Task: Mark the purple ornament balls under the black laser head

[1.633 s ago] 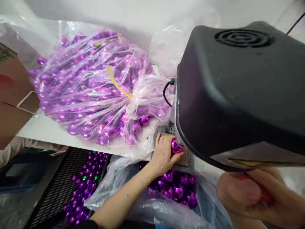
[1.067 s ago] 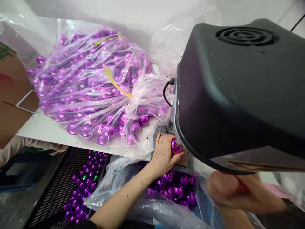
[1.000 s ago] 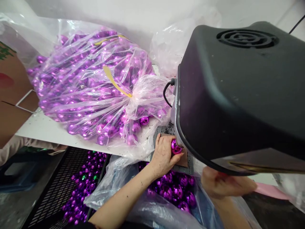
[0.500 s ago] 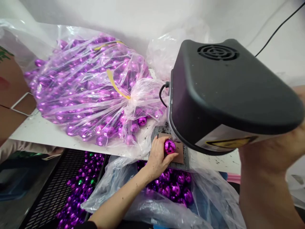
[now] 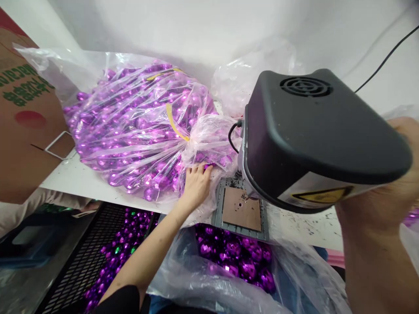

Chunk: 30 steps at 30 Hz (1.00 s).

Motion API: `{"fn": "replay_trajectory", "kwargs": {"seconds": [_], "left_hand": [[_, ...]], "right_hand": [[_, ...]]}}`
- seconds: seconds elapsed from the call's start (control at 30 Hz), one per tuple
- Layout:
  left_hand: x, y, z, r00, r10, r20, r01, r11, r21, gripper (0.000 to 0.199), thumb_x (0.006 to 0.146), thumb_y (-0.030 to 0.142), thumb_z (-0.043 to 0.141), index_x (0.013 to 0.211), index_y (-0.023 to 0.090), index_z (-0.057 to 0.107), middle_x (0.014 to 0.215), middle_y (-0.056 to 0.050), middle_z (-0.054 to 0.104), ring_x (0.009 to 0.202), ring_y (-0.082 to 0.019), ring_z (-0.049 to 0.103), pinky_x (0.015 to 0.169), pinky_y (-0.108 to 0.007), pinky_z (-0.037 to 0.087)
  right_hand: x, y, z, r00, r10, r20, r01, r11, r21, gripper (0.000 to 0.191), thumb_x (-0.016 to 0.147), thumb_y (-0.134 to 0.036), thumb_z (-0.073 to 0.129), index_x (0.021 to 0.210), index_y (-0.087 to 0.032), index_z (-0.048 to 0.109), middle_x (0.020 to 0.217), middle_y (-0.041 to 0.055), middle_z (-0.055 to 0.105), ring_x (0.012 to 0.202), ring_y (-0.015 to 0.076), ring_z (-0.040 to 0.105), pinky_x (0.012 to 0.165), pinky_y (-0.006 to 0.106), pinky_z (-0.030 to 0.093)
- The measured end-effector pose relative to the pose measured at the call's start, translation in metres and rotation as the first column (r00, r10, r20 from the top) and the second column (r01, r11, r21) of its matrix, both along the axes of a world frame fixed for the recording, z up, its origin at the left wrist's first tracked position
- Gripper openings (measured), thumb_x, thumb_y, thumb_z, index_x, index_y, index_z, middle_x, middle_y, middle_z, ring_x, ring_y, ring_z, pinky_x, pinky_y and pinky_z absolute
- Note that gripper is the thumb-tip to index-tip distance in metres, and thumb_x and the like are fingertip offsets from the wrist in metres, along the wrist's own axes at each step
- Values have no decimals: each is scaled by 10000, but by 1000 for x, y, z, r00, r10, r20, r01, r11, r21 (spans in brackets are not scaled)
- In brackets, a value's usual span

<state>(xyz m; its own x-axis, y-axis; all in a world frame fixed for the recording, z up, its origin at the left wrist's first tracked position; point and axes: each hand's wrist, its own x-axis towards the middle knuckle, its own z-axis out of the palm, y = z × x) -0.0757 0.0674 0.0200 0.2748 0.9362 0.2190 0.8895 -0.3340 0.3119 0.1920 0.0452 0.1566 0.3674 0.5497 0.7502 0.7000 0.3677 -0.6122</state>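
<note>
My left hand (image 5: 197, 185) reaches to the gathered neck of a clear bag (image 5: 137, 131) full of shiny purple faceted balls. Its fingers are stretched forward over a purple ball (image 5: 208, 166) that shows at the fingertips; no firm grip is visible. At the right, my right hand (image 5: 404, 135) is wrapped around the far side of a black drill press (image 5: 327, 126), its fingers mostly hidden behind the housing. Under the press head, a brown board (image 5: 241, 211) with a small dark hole lies on the grey slotted base (image 5: 218, 213).
An open plastic bag (image 5: 209, 285) with purple balls (image 5: 247, 268) hangs below the table edge. A black mesh crate (image 5: 70, 261) holds smaller purple balls and a few green ones. A cardboard box (image 5: 36, 139) stands left, near another person's sleeve (image 5: 42, 203). Dark shavings (image 5: 304, 222) dot the tabletop.
My left hand has left the board and moved up and left to the bag's neck. The ball it held is no longer in it. My right hand stays at the drill press.
</note>
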Motion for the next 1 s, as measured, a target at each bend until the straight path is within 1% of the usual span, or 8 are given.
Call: {"fn": "replay_trajectory", "kwargs": {"seconds": [0.1, 0.17, 0.23, 0.37, 0.43, 0.5, 0.77, 1.0], "left_hand": [[-7, 34, -11, 999, 5, -52, -9, 998, -61, 397, 879, 31, 501, 1245, 139, 612, 1335, -212, 604, 1272, -399, 544, 1048, -593, 434], [-7, 34, -11, 1000, -22, 6, 23, 997, -72, 370, 910, 94, 529, 1271, 149, 590, 1317, -196, 612, 1235, -365, 580, 1033, -540, 469], [-6, 22, -7, 978, -55, 201, 73, 994, -83, 422, 921, 207, 609, 1336, 170, 539, 1346, -172, 592, 1239, -332, 582, 1040, -497, 483], [1, -14, 4, 691, -50, 721, 331, 909, -254, 564, 875, 379, 730, 1373, 237, 508, 1322, -96, 616, 1165, -254, 621, 1003, -406, 533], [5, -26, 5, 577, 47, 816, 451, 814, -366, 509, 919, 445, 672, 1373, 261, 533, 1271, -76, 649, 1081, -227, 652, 898, -353, 572], [10, -32, 2, 541, 122, 832, 479, 768, -424, 444, 976, 505, 565, 1353, 270, 577, 1231, -72, 668, 1028, -220, 665, 813, -328, 578], [28, -42, -10, 740, 36, 671, 280, 891, -357, 492, 860, 433, 742, 1276, 207, 611, 1234, -100, 683, 1127, -282, 641, 994, -465, 524], [36, -45, -16, 739, 42, 672, 284, 885, -368, 434, 888, 402, 714, 1264, 214, 607, 1198, -90, 699, 1095, -265, 664, 1006, -464, 520]], "right_hand": [[0, -1, 2, 998, 36, -42, -36, 999, 6, 378, 885, -484, 572, 734, -140, 533, 609, -35, 392, 601, 29, 334, 617, 246, 266], [-1, -2, 3, 999, 22, -36, -23, 1000, -3, 377, 890, -479, 573, 742, -133, 550, 626, -33, 412, 622, 24, 353, 622, 238, 258], [-2, -2, 4, 999, 35, -29, -35, 999, -1, 376, 903, -474, 566, 756, -128, 553, 637, -37, 406, 628, 14, 349, 625, 233, 242], [-5, -2, 4, 997, 70, -18, -69, 997, 45, 495, 916, -589, 514, 736, -128, 501, 628, -40, 341, 621, 15, 311, 634, 252, 227], [-6, -2, 4, 997, 69, -23, -68, 997, 44, 528, 913, -632, 483, 733, -136, 478, 621, -43, 310, 608, 14, 304, 640, 261, 234], [-8, -3, 5, 996, 77, -34, -76, 997, 30, 506, 923, -617, 470, 750, -142, 480, 623, -44, 310, 597, 10, 327, 638, 260, 245], [-11, -3, 7, 995, 92, -46, -90, 995, 47, 452, 931, -541, 526, 756, -125, 511, 637, -29, 354, 636, 24, 409, 607, 212, 236], [-10, -3, 6, 998, 66, -22, -65, 997, 40, 479, 933, -568, 510, 753, -124, 506, 647, -28, 350, 632, 21, 369, 608, 209, 238]]}}
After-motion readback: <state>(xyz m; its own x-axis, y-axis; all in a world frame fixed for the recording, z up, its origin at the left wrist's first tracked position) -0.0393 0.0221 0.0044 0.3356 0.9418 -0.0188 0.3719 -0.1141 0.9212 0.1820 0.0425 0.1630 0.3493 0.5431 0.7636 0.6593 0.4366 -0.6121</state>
